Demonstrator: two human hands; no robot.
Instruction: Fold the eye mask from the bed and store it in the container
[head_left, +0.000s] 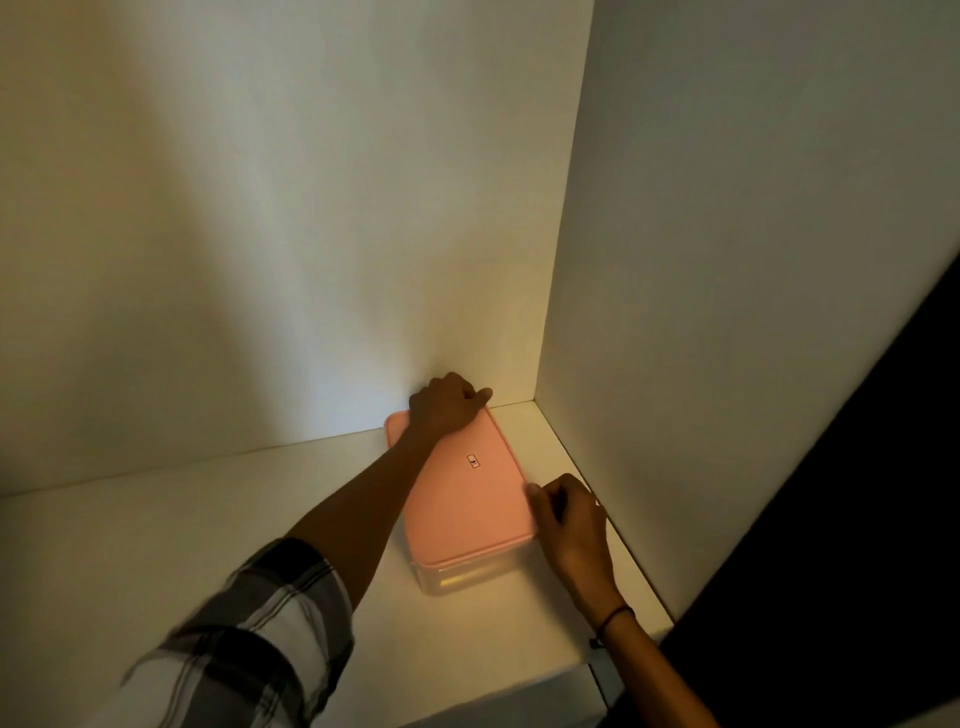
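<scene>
Container (470, 569): a clear box with a pink lid (462, 493), standing on a white shelf (156, 545) in its back right corner, close to the rear wall (260, 208) and near the side panel (727, 260).
Lid: closed flat on the container, with a small label (473, 461) near its middle.
Left hand (447, 408): reaches over the lid and is curled over the container's far end, fingers bent down behind the edge; the plaid sleeve (249, 634) is pushed up the forearm.
Right hand (569, 525): fingers curled against the container's right long edge, touching the lid rim; a dark band (615, 618) circles the wrist.
Eye mask: cannot be seen; through the container's near wall only a pale yellowish shape shows, too blurred to tell.
</scene>
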